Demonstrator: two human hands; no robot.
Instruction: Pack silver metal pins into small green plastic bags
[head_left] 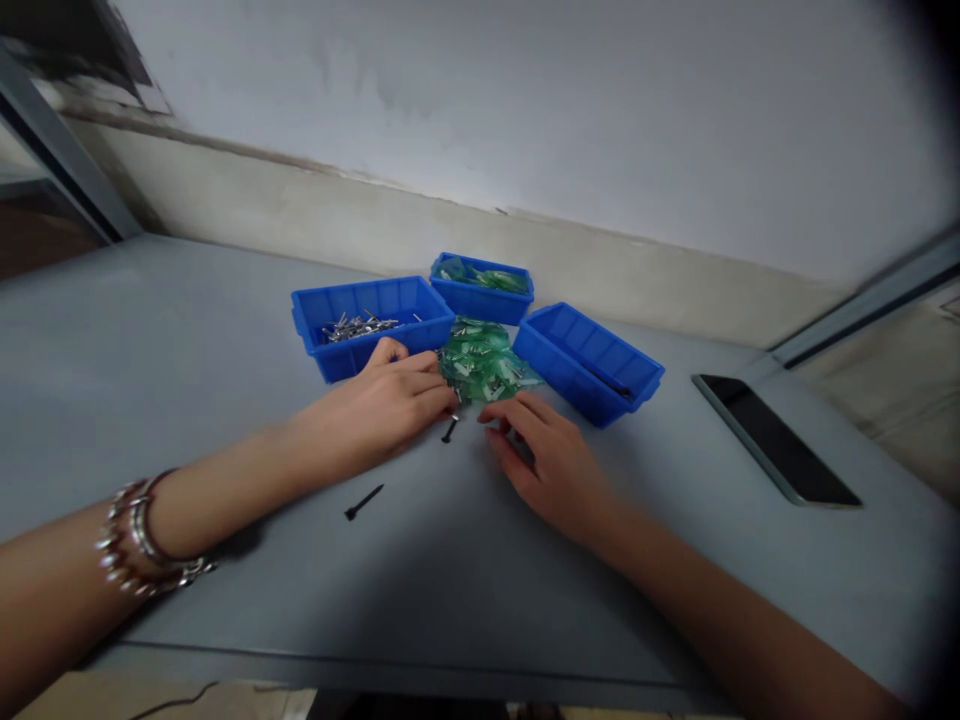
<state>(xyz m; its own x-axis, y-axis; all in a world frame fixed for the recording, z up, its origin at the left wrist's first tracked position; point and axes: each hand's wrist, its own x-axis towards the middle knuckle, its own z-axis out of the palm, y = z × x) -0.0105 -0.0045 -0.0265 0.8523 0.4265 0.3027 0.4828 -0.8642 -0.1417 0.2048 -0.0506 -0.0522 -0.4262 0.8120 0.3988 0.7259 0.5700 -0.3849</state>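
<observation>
My left hand [401, 400] lies palm down with its fingers stretched toward a pile of shiny, translucent green packets [484, 362]. Its fingertips are at the pile's near left edge; the thumb is hidden. Just below them, a dark screw [450, 430] lies beside a small silvery piece. To the right, my right hand [544, 455] rests with fingers bent and a gap between thumb and forefinger, and nothing shows in it. Another dark screw [364, 502] lies alone on the grey table, below my left hand.
A blue bin [360, 298] at left holds silvery screws or nails. Behind the pile, another blue bin [480, 298] contains similar green packets. The right blue bin [577, 385] holds something dark. A phone [780, 440] lies at far right. The wall [525, 110] rises behind the table [480, 590].
</observation>
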